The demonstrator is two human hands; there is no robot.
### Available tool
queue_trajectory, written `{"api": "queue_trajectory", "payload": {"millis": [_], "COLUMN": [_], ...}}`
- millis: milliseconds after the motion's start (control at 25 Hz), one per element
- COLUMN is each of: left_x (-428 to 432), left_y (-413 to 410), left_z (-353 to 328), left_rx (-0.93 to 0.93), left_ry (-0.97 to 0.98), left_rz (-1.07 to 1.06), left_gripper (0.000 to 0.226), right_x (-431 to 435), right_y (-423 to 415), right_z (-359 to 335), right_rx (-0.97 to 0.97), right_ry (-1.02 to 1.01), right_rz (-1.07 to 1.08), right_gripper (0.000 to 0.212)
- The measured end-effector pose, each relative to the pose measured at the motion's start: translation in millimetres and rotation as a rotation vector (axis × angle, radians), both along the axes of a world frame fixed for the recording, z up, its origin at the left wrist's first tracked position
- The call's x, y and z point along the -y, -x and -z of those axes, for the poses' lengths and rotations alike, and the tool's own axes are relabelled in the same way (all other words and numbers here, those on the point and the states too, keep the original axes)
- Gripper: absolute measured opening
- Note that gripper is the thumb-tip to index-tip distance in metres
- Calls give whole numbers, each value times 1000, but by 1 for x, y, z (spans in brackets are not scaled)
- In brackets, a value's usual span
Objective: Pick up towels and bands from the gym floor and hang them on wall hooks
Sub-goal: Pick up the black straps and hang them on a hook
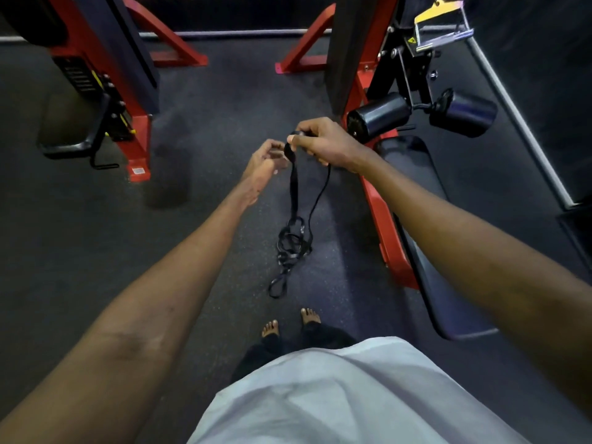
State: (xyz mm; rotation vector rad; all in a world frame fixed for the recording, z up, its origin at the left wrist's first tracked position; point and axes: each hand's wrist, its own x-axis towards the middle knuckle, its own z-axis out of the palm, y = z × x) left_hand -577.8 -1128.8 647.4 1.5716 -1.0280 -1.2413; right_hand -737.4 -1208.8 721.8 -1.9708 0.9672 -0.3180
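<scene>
One black band (294, 200) hangs from my right hand (320, 144), out in front of me near the middle of what I see. My right fingers (299, 139) pinch its top end tight. From there it drops down toward 6 o'clock, and the low part lies in a messy, tangled heap on the dark gym floor (208, 123), just ahead of my bare toes. It looks thin, soft and floppy, and I think it is very light. A good place to grab next is the hanging part, a bit under my right hand. My left hand (264, 163) is just beside it at 9 o'clock, fingers curled and loose, holding nothing. A black bench (426, 225) on a red frame sits at 3 o'clock.
</scene>
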Motion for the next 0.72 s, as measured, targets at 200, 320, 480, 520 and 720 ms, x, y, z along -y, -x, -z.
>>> {"api": "queue_trajectory", "payload": {"millis": [200, 320, 480, 520, 720], "left_x": [-6, -5, 1, 2, 8], "left_y": [-2, -7, -24, -31, -56], "left_z": [-9, -1, 22, 29, 81], "left_rx": [-288, -347, -331, -342, -255], "left_ry": [-21, -44, -81, -68, -90], "left_rz": [69, -63, -242, -294, -322], "left_gripper": [33, 13, 9, 10, 5], "right_x": [-3, -3, 1, 3, -5], "right_y": [-11, -14, -9, -4, 52], "right_z": [28, 59, 116, 138, 260], "right_rx": [-71, -44, -115, -165, -676], "right_ry": [36, -37, -95, -104, -273], "right_rz": [-6, 111, 126, 115, -97], "right_gripper": [37, 39, 41, 38, 33]}}
